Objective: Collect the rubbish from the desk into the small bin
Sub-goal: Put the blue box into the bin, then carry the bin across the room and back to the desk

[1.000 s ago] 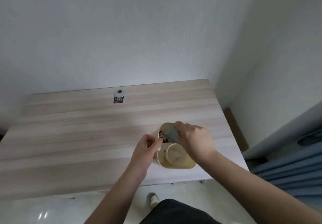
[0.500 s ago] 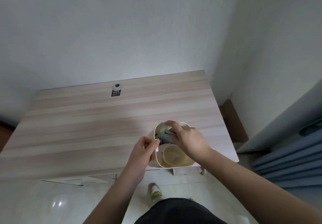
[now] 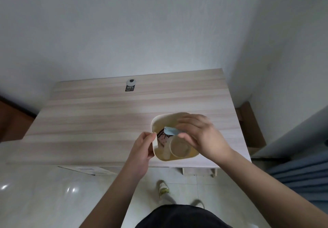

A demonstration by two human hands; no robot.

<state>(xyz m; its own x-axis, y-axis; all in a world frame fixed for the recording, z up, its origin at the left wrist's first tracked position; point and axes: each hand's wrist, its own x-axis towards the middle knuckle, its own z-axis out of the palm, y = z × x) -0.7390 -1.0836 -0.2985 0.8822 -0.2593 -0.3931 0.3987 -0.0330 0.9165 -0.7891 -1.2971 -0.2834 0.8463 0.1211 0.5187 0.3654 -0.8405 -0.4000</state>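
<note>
Two hands work at the bin [image 3: 160,121]: left hand [image 3: 142,149] pinches its rim steady; right hand [image 3: 200,135] grips blue paper [image 3: 171,131] over it.

The desk [image 3: 106,121] in front of me looks like pale wood-grain laminate, smooth and matt, while the floor [image 3: 44,192] below it is glossy light tile that throws back bright glints. The small bin [image 3: 154,121] I pinch by the rim with my left hand [image 3: 142,151] looks like smooth cream plastic with a dull sheen, and inside it sit a translucent plastic cup [image 3: 179,148] and a printed wrapper [image 3: 162,137]. The light-blue scrap [image 3: 171,131] in my right hand [image 3: 200,137] looks thin and paper-like, and the wall [image 3: 142,32] behind is matt with a fine rough texture.
</note>
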